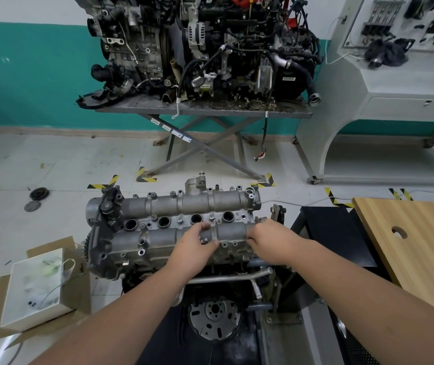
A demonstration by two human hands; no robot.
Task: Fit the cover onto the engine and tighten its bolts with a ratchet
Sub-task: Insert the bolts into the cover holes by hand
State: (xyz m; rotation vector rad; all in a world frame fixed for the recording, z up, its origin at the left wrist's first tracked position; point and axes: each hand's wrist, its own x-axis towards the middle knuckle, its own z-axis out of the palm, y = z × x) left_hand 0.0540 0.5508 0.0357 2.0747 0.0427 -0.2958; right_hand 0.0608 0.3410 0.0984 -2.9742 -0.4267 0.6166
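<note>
Tiled floor; white box (36,287) on cardboard at left. Cover (173,219) sits atop engine (210,285), centre. Left hand (197,246) pinches small bolts against cover's near edge; right hand (268,239) curls over its right end. Wooden bench (421,246) close right.
</note>
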